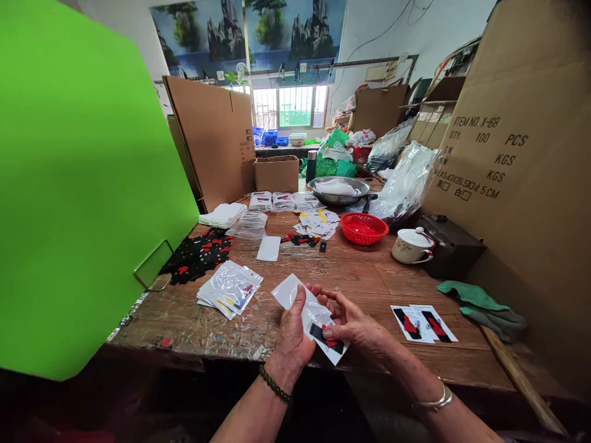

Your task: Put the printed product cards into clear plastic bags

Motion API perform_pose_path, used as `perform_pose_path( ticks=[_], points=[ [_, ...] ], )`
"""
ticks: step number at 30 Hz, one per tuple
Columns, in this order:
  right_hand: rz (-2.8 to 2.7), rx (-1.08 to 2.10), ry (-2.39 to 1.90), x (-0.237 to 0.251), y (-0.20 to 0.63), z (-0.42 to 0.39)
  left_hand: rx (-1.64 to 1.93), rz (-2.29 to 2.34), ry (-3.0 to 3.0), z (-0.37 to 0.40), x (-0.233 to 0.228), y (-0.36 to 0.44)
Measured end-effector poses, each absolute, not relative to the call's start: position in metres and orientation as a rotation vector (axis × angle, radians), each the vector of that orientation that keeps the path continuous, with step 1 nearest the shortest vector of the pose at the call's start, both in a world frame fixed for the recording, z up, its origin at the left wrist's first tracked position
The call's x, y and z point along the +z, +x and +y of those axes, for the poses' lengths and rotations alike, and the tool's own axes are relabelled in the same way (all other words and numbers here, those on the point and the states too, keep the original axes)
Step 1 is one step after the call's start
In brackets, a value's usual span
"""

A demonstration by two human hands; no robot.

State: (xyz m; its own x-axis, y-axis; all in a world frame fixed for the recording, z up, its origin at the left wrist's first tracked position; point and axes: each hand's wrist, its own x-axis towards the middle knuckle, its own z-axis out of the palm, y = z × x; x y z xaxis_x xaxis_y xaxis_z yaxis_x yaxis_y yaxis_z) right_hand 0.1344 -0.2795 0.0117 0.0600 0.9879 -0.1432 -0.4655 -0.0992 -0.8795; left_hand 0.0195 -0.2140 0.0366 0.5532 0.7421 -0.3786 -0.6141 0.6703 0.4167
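Near the table's front edge, my left hand (pixel 295 335) is closed on a flat white plastic bag (pixel 287 291), thumb on top. My right hand (pixel 357 326) pinches a white card (pixel 335 357) with a black and red piece (pixel 317 332) lying on it, and its thumb presses on that piece. Card and bag overlap between the hands; whether the card is partly inside the bag I cannot tell. To the left lies a stack of filled clear bags (pixel 233 286). On the right, two white cards (pixel 423 324) each carry a black and red piece.
A pile of black and red pieces (pixel 198 255) lies at left beside a green panel (pixel 92 184). Farther back are loose cards (pixel 317 223), a red basket (pixel 364 229), a metal bowl (pixel 339 198) and a lidded mug (pixel 412 246). A large carton (pixel 521 215) borders the right.
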Motion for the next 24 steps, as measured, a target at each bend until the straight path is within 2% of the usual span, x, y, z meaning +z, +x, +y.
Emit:
perform_pose_path(
  ticks=[14, 24],
  points=[
    [-0.780, 1.544, -0.931, 0.007, 0.146, -0.274, 0.736, 0.517, 0.258, -0.218, 0.030, 0.019],
    [-0.616, 1.231, -1.093, 0.000, 0.127, -0.268, 0.819, 0.566, 0.164, -0.213, 0.032, 0.021]
  ],
)
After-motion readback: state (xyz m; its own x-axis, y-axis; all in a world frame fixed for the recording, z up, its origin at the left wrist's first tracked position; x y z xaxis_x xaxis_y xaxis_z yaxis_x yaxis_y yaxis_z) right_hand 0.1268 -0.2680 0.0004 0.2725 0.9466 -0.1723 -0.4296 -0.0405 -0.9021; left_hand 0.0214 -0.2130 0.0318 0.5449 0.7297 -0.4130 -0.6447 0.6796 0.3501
